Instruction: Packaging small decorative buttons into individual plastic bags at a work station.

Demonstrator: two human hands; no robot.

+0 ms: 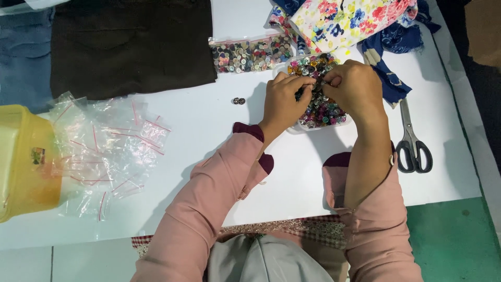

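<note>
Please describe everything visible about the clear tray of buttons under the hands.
The shallow clear plastic tray of mixed coloured buttons lies flat on the white table, below a zip bag of buttons. It is heaped full. The left hand and right hand meet above it, covering its middle and pinching something small.

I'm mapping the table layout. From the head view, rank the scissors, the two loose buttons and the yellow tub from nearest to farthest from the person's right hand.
From the right hand:
1. Scissors, just to its right, near the table edge.
2. Two loose buttons, to its left, beyond the left hand.
3. Yellow tub, at the far left edge.
</note>
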